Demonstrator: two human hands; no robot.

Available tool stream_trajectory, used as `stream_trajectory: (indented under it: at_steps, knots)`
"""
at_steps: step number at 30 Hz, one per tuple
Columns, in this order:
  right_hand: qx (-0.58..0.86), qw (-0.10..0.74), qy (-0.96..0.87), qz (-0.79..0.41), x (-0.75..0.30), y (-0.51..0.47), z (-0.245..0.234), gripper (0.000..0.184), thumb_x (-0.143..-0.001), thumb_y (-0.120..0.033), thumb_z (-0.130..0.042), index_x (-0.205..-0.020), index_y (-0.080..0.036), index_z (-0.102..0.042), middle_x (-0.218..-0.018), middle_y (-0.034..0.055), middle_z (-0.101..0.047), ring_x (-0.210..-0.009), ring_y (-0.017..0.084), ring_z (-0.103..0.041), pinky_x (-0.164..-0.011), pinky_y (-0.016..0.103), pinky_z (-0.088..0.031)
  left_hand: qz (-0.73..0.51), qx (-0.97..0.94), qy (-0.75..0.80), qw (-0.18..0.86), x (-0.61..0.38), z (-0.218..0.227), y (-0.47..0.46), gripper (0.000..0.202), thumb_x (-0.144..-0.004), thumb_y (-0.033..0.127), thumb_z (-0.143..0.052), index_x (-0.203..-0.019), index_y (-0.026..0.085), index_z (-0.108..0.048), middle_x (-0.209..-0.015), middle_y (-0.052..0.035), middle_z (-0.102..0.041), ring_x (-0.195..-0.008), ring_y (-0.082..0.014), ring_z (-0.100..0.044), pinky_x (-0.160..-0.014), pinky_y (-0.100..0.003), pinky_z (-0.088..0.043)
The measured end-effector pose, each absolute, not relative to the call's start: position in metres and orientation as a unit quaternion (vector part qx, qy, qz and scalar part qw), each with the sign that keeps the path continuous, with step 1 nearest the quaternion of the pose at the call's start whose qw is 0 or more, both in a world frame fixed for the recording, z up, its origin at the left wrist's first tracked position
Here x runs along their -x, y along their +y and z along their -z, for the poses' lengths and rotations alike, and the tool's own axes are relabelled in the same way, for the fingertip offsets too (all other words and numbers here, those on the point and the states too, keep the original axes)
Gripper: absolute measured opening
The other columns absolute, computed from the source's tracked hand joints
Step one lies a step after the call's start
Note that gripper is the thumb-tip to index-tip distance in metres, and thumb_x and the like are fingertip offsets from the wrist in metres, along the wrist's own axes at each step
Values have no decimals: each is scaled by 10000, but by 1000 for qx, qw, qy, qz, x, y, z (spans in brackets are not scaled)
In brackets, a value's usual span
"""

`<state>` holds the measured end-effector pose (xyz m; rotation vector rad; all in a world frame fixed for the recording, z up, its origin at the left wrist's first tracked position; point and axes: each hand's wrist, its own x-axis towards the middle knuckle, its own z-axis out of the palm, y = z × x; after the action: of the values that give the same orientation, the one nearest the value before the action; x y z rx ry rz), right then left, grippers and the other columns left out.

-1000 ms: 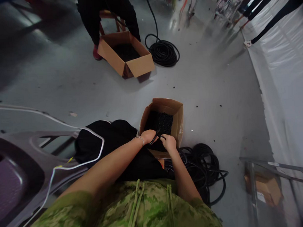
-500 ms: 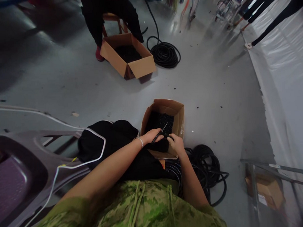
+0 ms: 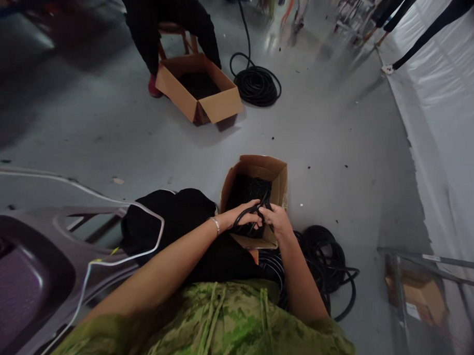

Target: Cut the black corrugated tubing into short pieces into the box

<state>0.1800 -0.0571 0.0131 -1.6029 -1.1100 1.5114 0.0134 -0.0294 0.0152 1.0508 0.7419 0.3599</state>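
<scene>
Nearer than the open brown cardboard box (image 3: 279,189) is a green camouflage-patterned cloth top (image 3: 242,317); right, black coiled tubing (image 3: 338,249); left, a purple-seated grey chair (image 3: 19,288).

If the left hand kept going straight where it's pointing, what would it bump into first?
Probably the right hand, just ahead of the left hand. The black piece there might get touched first; depth is unclear.
</scene>
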Motion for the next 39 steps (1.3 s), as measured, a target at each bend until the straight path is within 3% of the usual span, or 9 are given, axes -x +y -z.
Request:
stream_trajectory:
  at_steps: [4, 9, 13, 18, 23, 29, 35, 39]
  knots:
    - [596, 350, -377, -617, -181, -54, -10, 322, -627, -450, -744, -633, -179, -571, -470, -70, -464, -426, 69, -361, -429, 212, -271, -158, -447, 397, 786, -13, -20, -30, 566, -734, 218, -669, -1260, 167, -464, -847, -32, -714, -749, -152, -685, -651, -240, -490]
    - [608, 385, -365, -591, -177, -49, -11, 303, -630, -436, -739, -646, -180, -578, -471, -74, -456, -437, 70, -340, -444, 213, -258, -124, -383, 387, 829, -10, -22, -24, 410, -722, 348, -721, -1065, 162, -594, -933, -65, -707, -808, -172, -698, -659, -244, -516]
    - [621, 391, -370, -570, -171, -46, -11, 315, -641, -465, -716, -662, -185, -573, -485, -69, -459, -448, 74, -341, -445, 216, -274, -119, -344, 361, 859, -10, -18, -21, 380, -705, 431, -741, -918, 132, -638, -805, -65, -700, -704, -163, -685, -708, -302, -549]
    - [618, 385, -379, -571, -169, -46, -10, 303, -668, -452, -715, -697, -176, -594, -527, -58, -508, -465, 76, -381, -463, 219, -301, -106, -343, 396, 845, -10, -15, -20, 415, -692, 509, -729, -814, 125, -627, -689, -51, -674, -601, -151, -644, -625, -288, -528]
    - [596, 393, -408, -569, -180, -52, -2, 388, -688, -409, -704, -988, -171, -645, -717, -11, -642, -569, 101, -520, -582, 236, -438, -113, -299, 457, 830, -8, -7, -15, 341, -752, 462, -659, -774, 123, -628, -673, -50, -678, -566, -123, -612, -571, -236, -495]
    - [642, 350, -462, -501, -198, -68, 9, 306, -755, -415, -641, -948, -179, -670, -764, 16, -682, -616, 138, -595, -651, 279, -490, -145, -250, 512, 809, -6, 5, -9, 336, -704, 460, -695, -700, 137, -602, -649, -67, -682, -490, -106, -549, -471, -218, -427]
    - [641, 297, -529, -471, -194, -78, 16, 252, -805, -382, -591, -960, -208, -685, -719, -5, -670, -561, 137, -595, -590, 267, -495, -142, -260, 525, 798, -3, -2, -9, 335, -707, 457, -680, -688, 125, -640, -693, -88, -709, -561, -121, -582, -517, -221, -434]
    - [635, 310, -541, -456, -190, -79, 19, 270, -813, -393, -585, -975, -204, -688, -821, 12, -690, -598, 137, -603, -593, 267, -509, -147, -272, 517, 798, -1, -7, -9, 328, -680, 449, -691, -709, 124, -650, -742, -90, -717, -638, -144, -618, -563, -230, -445]
